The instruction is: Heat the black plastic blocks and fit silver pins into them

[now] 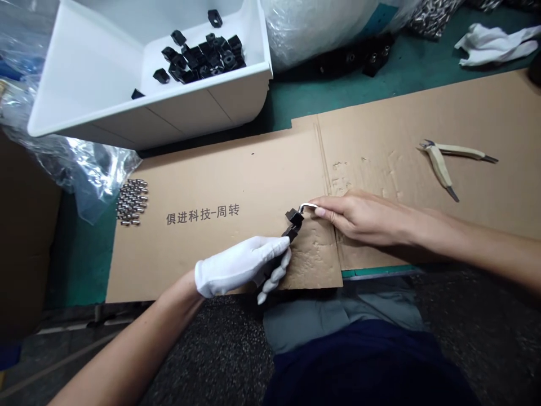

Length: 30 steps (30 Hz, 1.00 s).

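My left hand, in a white glove, is closed around dark pieces that look like black plastic parts; two blocky ends stick out past the thumb, and the rest is hidden in the palm. Bare, my right hand pinches a thin, bent, pale metal tool between thumb and forefinger. Its bent tip meets the outermost black part; whether it enters a hole there is too small to tell. Both hands are above the near edge of the cardboard sheet.
A white bin holding several black parts stands at the back left. Small metal pins lie in rows on the cardboard's left end. Cutting pliers rest at the right. Behind are a plastic-wrapped bundle and a white glove.
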Available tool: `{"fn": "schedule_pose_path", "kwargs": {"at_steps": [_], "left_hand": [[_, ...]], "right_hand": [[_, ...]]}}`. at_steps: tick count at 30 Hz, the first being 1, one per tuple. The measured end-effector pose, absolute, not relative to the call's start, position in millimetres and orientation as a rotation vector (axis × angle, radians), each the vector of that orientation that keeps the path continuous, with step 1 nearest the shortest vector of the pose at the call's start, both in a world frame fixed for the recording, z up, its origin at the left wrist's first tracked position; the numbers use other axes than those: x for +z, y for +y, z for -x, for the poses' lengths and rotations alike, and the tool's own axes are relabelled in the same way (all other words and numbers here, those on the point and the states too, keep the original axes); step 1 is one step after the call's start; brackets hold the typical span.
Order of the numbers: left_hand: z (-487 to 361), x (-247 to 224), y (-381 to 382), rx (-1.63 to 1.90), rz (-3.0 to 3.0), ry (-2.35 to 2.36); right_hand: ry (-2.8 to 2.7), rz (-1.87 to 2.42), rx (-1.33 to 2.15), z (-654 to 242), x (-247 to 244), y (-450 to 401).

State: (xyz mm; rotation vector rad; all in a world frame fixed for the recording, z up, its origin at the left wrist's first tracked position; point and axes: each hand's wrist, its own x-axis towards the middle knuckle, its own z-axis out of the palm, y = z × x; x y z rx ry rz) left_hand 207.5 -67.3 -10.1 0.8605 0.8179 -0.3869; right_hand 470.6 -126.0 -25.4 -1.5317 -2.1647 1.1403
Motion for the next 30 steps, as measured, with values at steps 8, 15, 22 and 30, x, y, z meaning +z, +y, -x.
{"fn": "schedule_pose_path", "kwargs": {"at_steps": [8, 15, 22, 30], "left_hand": [[-184, -19, -73, -0.352, -0.839, 0.662], [-182, -21, -92, -0.199, -0.74, 0.658], [-183, -23, -105, -0.076, -0.787, 0.7], [-184, -20, -107, -0.025, -0.847, 0.787]], "right_hand": [[-1.995, 1.465, 1.16, -459, -26, -141], [-1.77, 1.482, 1.191, -443, -19, -150], [-1.372, 1.487, 1.318, -419, -27, -161], [-0.911, 1.376, 1.628, -416, -36, -167]]}}
